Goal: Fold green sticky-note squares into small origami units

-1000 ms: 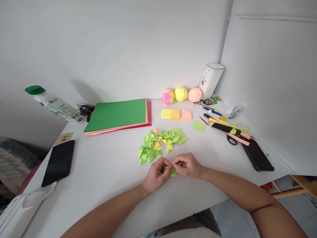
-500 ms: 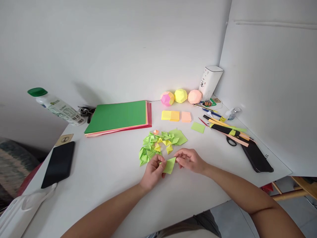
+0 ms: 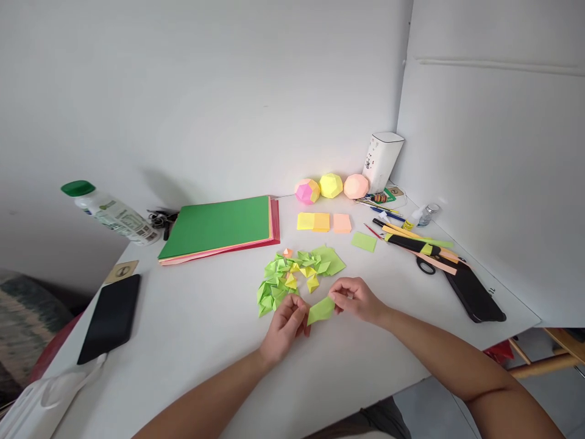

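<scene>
A small green sheet of paper (image 3: 321,311) is stretched between my two hands above the table. My left hand (image 3: 287,325) pinches its left end between thumb and fingers. The right end is pinched by my right hand (image 3: 354,299). Just beyond my hands lies a pile of folded green paper pieces (image 3: 275,281), with several yellow folded pieces (image 3: 312,283) and a small orange one (image 3: 287,252) among them. A flat green sheet (image 3: 333,261) lies at the pile's right side.
Behind the pile are yellow notes (image 3: 306,221), pink notes (image 3: 342,223), a green note pad (image 3: 364,241) and faceted paper balls (image 3: 331,185). Coloured paper (image 3: 219,225) and a phone (image 3: 109,318) lie left; scissors (image 3: 425,264), pens and a black case (image 3: 475,292) right.
My right hand has come to pinch the paper's right end and moved slightly right. The paper has turned from slanted to stretched sideways. The view has tilted up a little.
</scene>
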Demonstrator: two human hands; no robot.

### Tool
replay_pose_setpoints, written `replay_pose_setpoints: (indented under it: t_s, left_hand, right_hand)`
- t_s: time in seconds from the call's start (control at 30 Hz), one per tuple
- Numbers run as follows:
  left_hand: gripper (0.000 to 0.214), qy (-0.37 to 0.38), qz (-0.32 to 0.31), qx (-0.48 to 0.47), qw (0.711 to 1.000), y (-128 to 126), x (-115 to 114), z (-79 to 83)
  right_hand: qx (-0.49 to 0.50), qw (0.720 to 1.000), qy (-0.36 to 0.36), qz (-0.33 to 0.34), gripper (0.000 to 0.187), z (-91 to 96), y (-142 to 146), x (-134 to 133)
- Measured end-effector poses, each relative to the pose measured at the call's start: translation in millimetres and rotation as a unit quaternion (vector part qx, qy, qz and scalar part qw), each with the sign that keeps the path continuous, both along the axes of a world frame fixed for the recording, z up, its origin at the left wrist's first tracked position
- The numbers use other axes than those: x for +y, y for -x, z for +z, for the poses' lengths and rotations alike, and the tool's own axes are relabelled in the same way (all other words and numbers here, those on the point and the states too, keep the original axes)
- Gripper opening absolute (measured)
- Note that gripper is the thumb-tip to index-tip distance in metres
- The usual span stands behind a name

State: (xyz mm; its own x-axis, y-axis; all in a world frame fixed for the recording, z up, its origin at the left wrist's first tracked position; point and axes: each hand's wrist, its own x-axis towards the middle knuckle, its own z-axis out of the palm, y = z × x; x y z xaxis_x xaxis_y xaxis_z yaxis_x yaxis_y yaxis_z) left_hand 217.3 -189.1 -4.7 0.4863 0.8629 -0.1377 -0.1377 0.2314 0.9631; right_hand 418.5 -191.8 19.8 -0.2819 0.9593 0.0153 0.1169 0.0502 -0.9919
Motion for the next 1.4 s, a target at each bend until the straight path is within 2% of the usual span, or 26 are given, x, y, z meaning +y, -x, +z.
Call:
replay_pose_setpoints:
  t_s: [0.13, 0.27, 0.33, 0.47, 0.6, 0.7, 0.87, 1.03, 1.13, 1.3, 1.4]
  left_hand:
    - [0.031, -0.024, -0.042, 0.028, 0.998, -2.8, -2.2, -0.7]
    - [0.032, -0.03, -0.006, 0.042, 0.999, -4.8, -3.5, -2.6]
    - [0.032, -0.04, -0.015, 0.043, 0.998, -3.6, -3.3, -1.3]
    - [0.034, -0.061, -0.068, 0.043, 0.995, -0.7, -2.1, 2.6]
    - [0.027, -0.041, -0.078, -0.013, 0.996, -1.6, -2.1, -0.2]
    - [0.025, -0.023, -0.073, -0.004, 0.997, -2.0, -3.3, -3.6]
    - [0.033, -0.036, -0.069, 0.007, 0.997, -1.0, -3.3, -3.8]
    - [0.029, -0.078, -0.014, -0.012, 0.997, -2.6, -2.4, -5.2]
    - [0.021, -0.075, 0.001, -0.031, 0.997, -2.9, -3.9, -9.3]
    - [0.01, -0.127, -0.001, 0.004, 0.992, -1.8, -4.7, -15.5]
    - [0.02, -0.163, -0.013, 0.013, 0.986, -1.6, -2.6, -13.7]
  right_hand:
    - [0.001, 0.998, 0.028, 0.048, 0.022, -6.1, 5.4, -2.7]
    - [0.019, 0.994, 0.093, 0.062, 0.027, -11.1, 9.2, -4.3]
    - [0.011, 0.992, 0.104, 0.072, 0.029, -13.2, 9.5, -4.0]
    - [-0.012, 0.992, 0.101, 0.073, 0.031, -16.4, 8.9, -2.5]
    - [-0.034, 0.996, 0.055, 0.054, 0.029, -17.1, 9.8, -1.9]
    - [-0.042, 0.996, 0.054, 0.056, 0.028, -16.1, 11.1, -2.4]
    - [-0.028, 0.996, 0.061, 0.056, 0.028, -16.3, 9.9, -1.9]
    - [-0.001, 0.992, 0.104, 0.075, 0.031, -15.7, 6.0, -0.2]
    - [0.003, 0.99, 0.116, 0.075, 0.032, -14.4, 4.7, 0.2]
    - [-0.002, 0.992, 0.09, 0.093, 0.029, -18.2, 3.4, 1.7]
    - [-0.001, 0.994, 0.062, 0.093, 0.029, -24.2, 3.0, 3.0]
